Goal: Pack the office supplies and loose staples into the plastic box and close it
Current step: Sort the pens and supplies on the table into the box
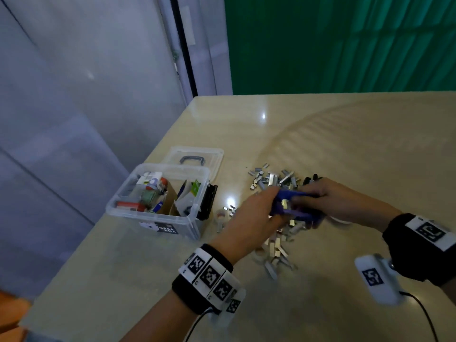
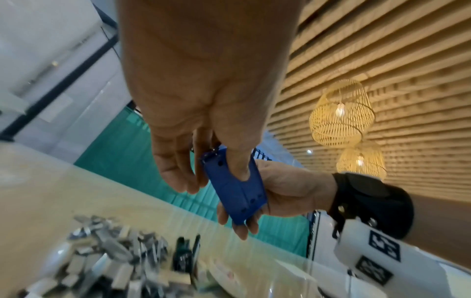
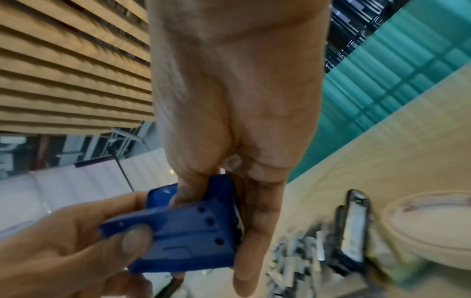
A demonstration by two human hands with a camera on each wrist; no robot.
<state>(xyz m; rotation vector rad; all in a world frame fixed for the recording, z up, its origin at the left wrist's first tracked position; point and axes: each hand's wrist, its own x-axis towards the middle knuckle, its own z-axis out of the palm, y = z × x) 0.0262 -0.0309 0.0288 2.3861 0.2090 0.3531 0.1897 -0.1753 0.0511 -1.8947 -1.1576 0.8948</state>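
Both hands hold one blue stapler (image 1: 291, 206) above the staple pile. My left hand (image 1: 251, 215) pinches its left end between thumb and fingers; the stapler (image 2: 234, 189) shows under that thumb. My right hand (image 1: 328, 201) grips the other end, thumb tucked into the stapler (image 3: 188, 231). Loose silver staples (image 1: 274, 180) lie scattered on the beige table (image 1: 345, 134) beyond and below the hands. The clear plastic box (image 1: 158, 198) stands open at the left, holding several supplies, its lid (image 1: 197, 156) lying behind it.
A black item (image 1: 208, 201) leans against the box's right wall. Tape rolls (image 3: 430, 225) and black clips (image 3: 354, 227) lie among the staples (image 3: 300, 260). The table's left edge runs just beside the box; a green wall (image 1: 345, 43) stands behind.
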